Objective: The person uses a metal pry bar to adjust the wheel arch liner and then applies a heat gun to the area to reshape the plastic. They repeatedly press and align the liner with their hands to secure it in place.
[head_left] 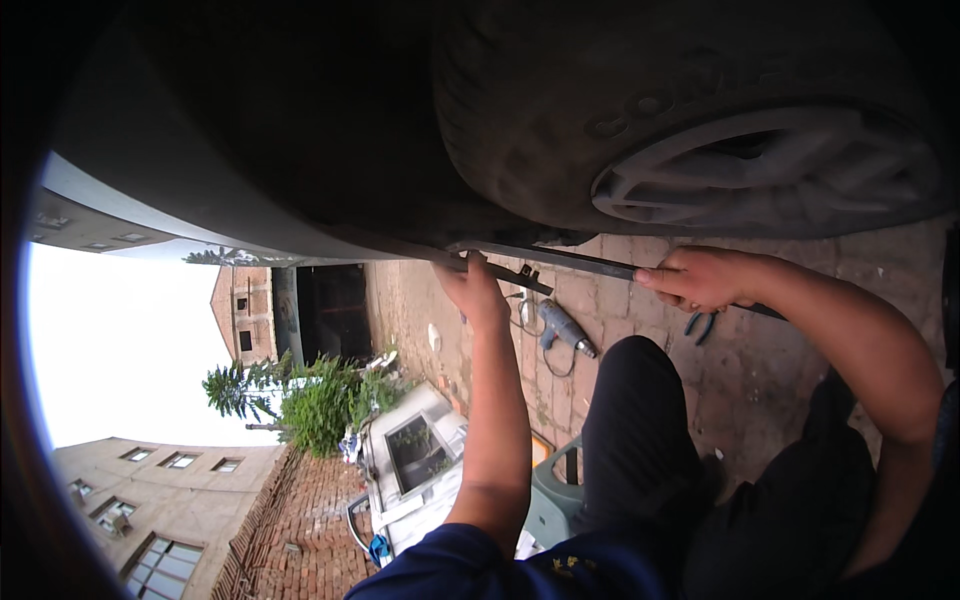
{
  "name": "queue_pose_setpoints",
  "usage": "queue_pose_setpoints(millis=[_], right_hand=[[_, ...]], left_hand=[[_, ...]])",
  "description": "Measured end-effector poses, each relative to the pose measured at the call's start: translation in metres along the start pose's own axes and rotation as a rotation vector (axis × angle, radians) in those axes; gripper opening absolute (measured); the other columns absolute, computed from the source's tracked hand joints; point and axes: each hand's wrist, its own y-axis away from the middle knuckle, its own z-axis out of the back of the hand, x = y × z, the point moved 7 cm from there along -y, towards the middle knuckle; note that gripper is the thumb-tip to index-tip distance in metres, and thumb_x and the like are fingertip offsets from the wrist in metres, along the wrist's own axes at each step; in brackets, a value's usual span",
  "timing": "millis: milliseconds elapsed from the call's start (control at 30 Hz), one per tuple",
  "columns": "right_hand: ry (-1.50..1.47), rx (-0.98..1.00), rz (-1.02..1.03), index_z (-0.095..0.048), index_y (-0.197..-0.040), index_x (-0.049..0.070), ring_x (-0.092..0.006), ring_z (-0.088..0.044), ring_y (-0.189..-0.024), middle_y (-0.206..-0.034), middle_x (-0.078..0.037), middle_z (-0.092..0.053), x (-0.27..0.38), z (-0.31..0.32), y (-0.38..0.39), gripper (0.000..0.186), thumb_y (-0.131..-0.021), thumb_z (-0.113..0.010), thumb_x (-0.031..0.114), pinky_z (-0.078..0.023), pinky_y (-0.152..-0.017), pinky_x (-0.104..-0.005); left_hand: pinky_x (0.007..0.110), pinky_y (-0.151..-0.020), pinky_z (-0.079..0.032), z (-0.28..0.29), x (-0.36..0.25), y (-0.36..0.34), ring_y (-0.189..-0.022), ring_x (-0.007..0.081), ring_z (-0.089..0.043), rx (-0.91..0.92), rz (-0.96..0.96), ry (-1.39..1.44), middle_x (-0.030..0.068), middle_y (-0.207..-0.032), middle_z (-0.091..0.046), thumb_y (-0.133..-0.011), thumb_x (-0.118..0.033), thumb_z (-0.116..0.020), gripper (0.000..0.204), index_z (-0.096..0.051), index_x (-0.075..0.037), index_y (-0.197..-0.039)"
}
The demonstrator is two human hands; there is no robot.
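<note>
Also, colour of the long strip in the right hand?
Long strip: dark grey, nearly black; best in head view.

Matt rubber, rough paving
Long bar (590, 261) smooth, matt; tyre (510, 140) dull rubber; wheel rim (785, 190) smooth metal; paving (760, 370) coarse.

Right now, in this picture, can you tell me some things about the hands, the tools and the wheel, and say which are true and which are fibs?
1. The right hand holds a long dark bar. True.
2. The left hand touches nothing. False: it holds a dark strip.
3. A blue-grey power tool lies on the paved ground. True.
4. The pliers are in the right hand. False: they lie on the ground.
5. The wheel has a bright yellow tyre. False: the tyre is dark.
</note>
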Motion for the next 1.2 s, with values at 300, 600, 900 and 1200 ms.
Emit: queue_pose_setpoints(millis=[300, 600, 900, 1200], right_hand=[[-0.075, 0.095, -0.041, -0.052, -0.073, 0.010, -0.0072, -0.032, -0.046, -0.056, 0.007, -0.032, 0.022, -0.007, -0.023, 0.066, -0.113, -0.049, 0.062, -0.029, -0.046, -0.0309], [0.539, -0.457, 0.100, -0.073, -0.083, -0.002, -0.0383, -0.073, -0.074, -0.077, -0.022, -0.071, 0.042, -0.021, -0.007, 0.072, -0.110, -0.051, 0.062, -0.057, -0.075, -0.0509], [0.819, -0.703, 0.203, -0.076, -0.095, 0.003, -0.0429, -0.074, -0.077, -0.079, -0.022, -0.074, 0.060, -0.024, 0.014, 0.056, -0.107, -0.059, 0.055, -0.059, -0.075, -0.0527], [0.273, -0.283, 0.125, -0.056, -0.069, 0.002, -0.0208, -0.047, -0.050, -0.055, -0.006, -0.048, 0.025, -0.008, 0.012, 0.075, -0.112, -0.051, 0.063, -0.045, -0.056, -0.0419]], left_hand=[[0.032, -0.098, -0.047, 0.001, -0.004, -0.001, -0.106, 0.0189, -0.056, -0.034, -0.042, -0.016, 0.0095, -0.122, -0.060, -0.091, 0.003, -0.059, 0.048, -0.053, 0.004, -0.138], [0.029, -0.094, -0.047, -0.003, -0.005, 0.003, -0.104, 0.0157, -0.056, -0.016, 0.027, 0.056, 0.0071, -0.122, -0.060, -0.091, 0.004, -0.058, 0.049, -0.053, 0.003, -0.139], [0.037, -0.106, -0.048, 0.005, -0.038, 0.002, -0.117, 0.0245, -0.061, -0.116, -0.123, -0.126, 0.0157, -0.132, -0.064, -0.094, -0.004, -0.067, 0.054, -0.052, 0.007, -0.145], [0.039, -0.115, -0.042, 0.009, -0.045, -0.005, -0.128, 0.0299, -0.059, -0.037, -0.215, -0.259, 0.0199, -0.136, -0.063, -0.090, -0.001, -0.060, 0.053, -0.055, 0.008, -0.142]])
